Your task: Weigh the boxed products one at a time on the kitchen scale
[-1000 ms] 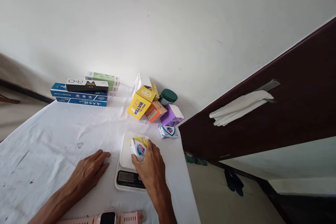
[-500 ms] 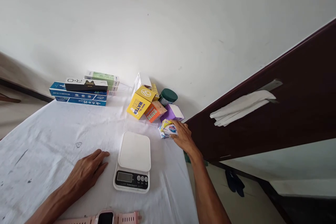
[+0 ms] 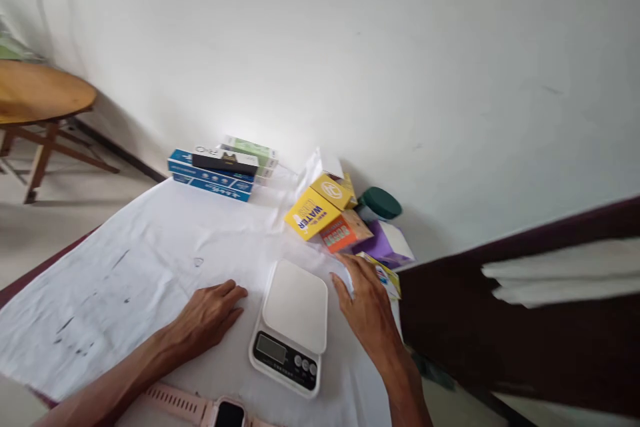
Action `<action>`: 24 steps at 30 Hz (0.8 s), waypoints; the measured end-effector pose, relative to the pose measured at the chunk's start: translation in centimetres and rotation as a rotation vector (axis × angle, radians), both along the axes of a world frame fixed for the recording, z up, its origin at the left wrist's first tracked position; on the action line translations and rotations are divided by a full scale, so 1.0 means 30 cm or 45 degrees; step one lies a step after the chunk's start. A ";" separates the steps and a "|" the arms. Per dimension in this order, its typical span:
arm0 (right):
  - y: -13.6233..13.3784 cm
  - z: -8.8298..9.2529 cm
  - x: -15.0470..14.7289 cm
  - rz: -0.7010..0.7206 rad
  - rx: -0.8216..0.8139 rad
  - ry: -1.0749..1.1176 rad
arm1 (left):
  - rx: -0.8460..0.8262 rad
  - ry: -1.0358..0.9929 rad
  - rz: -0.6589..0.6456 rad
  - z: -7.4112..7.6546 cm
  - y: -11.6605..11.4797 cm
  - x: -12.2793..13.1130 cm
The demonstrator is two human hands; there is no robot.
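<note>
My right hand (image 3: 367,300) hovers just right of the white kitchen scale (image 3: 295,303), thumb and fingers apart with nothing between them. Partly hidden behind that hand is a yellow-and-white soap box (image 3: 393,282) at the table's right edge. My left hand (image 3: 214,313) lies on the white cloth left of the scale, its fingers loosely bent and holding nothing. The scale's weighing plate is bare and its display looks blank. A pink smartwatch (image 3: 229,413) lies on the cloth at the near edge of the view.
Against the wall stand a yellow box (image 3: 313,213), an orange box (image 3: 340,233), a purple box (image 3: 384,243) and a green-lidded jar (image 3: 379,203). Blue boxes (image 3: 213,183) lie stacked farther left under a black-and-white box (image 3: 225,160). A wooden table (image 3: 45,93) stands beyond.
My right hand has let go of the soap box and moved back toward the scale, opening. The view has turned left, bringing the wooden table in. My left hand stays on the cloth.
</note>
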State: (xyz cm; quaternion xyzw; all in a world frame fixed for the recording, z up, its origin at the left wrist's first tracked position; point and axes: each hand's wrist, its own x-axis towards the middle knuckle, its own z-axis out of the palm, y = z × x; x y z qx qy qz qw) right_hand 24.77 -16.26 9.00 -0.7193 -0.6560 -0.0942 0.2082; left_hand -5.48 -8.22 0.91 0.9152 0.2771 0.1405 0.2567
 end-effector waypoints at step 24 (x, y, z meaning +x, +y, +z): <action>1.042 0.176 -0.493 0.387 -0.470 -0.132 | -0.086 0.129 -0.069 0.046 -0.009 0.009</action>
